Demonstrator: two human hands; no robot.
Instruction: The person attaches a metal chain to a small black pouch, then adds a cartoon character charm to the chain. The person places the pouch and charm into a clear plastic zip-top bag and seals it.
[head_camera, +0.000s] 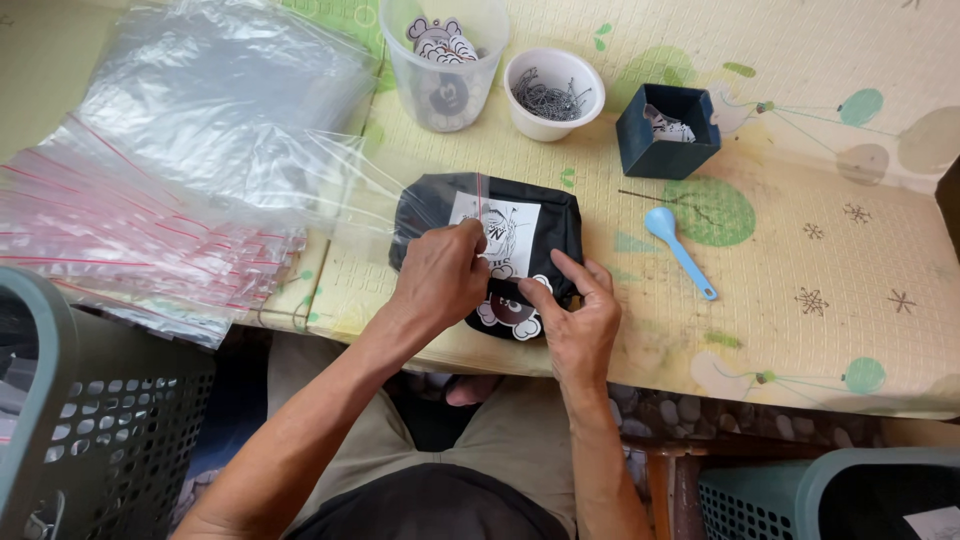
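Note:
A black fabric pouch with a white printed card lies inside a clear zip bag with a red seal line, on the patterned table mat. My left hand pinches the bag's edge over the card. My right hand presses down on the near right corner of the pouch, beside a round black-and-white charm at the near edge.
A stack of clear zip bags covers the left. At the back stand a clear cup of charms, a white bowl of metal chains and a dark blue box. A blue spoon lies right. Plastic baskets flank my lap.

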